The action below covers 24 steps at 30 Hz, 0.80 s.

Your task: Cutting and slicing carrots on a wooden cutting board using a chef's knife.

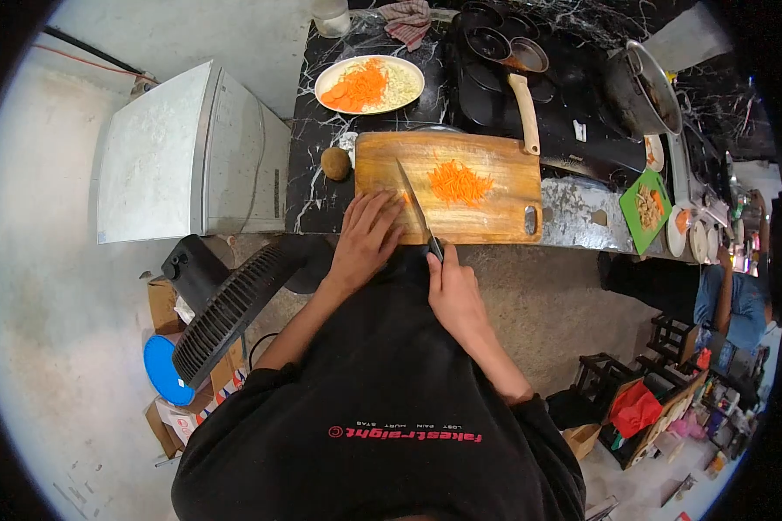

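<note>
A wooden cutting board (495,146) lies along the front edge of the black marbled counter. My right hand (457,296) grips the dark handle of a kitchen knife (413,197), its blade slanting up and left over the board. My left hand (368,228) rests on the board's left front part, fingers bent downward. A small carrot piece (405,197) shows by its fingertips, left of the blade; whatever is under the fingers is hidden. To the knife's right sits a pile of carrot strips (459,182). Left of the board is a round brown item (335,163), perhaps a fruit or vegetable.
Behind the board, an oval dish (322,77) holds sliced and shredded carrot and pale chopped pieces. A wooden-handled pan (525,114) lies over the stove (573,98). Farther right are a metal pot (645,91) and green board (631,202). A black fan (228,319) stands left; another person (743,306) is far right.
</note>
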Each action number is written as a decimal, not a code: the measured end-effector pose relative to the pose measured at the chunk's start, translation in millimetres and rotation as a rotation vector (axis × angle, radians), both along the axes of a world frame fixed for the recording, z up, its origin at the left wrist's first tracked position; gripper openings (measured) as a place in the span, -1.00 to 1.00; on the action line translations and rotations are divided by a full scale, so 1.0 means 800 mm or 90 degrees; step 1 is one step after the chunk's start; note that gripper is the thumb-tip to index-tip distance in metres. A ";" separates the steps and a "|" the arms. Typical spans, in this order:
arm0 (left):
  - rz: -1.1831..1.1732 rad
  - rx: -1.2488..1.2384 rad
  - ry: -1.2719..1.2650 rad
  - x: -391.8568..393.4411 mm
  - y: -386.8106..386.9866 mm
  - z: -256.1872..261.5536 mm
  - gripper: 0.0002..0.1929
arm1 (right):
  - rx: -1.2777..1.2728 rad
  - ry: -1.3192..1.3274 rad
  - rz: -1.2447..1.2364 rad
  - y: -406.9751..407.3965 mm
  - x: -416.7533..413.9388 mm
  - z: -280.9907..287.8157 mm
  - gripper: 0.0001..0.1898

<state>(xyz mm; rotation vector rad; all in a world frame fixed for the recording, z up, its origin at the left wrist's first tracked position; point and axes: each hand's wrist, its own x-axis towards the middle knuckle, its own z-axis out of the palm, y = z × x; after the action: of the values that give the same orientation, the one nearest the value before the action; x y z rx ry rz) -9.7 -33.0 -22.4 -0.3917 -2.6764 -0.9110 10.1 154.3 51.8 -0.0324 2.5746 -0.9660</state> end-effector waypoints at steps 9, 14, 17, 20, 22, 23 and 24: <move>-0.002 -0.007 -0.003 0.000 -0.001 -0.001 -0.48 | 0.018 -0.029 -0.005 -0.011 0.004 0.001 -0.66; -0.002 -0.019 -0.011 0.000 -0.001 -0.002 -0.48 | 0.010 -0.047 -0.003 -0.012 0.005 -0.001 -0.64; -0.010 -0.036 0.008 -0.001 -0.002 -0.003 -0.51 | -0.005 -0.047 -0.005 -0.011 0.005 -0.005 -0.63; -0.019 -0.038 0.008 -0.001 -0.003 -0.005 -0.51 | -0.021 -0.054 -0.023 -0.013 0.002 0.002 -0.63; -0.024 -0.042 0.008 -0.002 -0.003 -0.005 -0.50 | -0.017 -0.060 -0.025 -0.015 -0.001 0.006 -0.62; -0.025 -0.042 0.006 -0.001 -0.003 -0.004 -0.50 | -0.013 -0.065 -0.027 -0.015 -0.001 0.008 -0.62; -0.028 -0.030 -0.001 -0.001 -0.002 -0.004 -0.48 | -0.013 -0.067 -0.027 -0.016 -0.001 0.009 -0.62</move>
<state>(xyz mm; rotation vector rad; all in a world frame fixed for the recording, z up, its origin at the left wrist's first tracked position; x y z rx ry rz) -10.7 -34.4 -25.8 -0.4618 -2.7043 -0.8615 9.0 141.5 59.1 0.0658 2.4780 -0.9828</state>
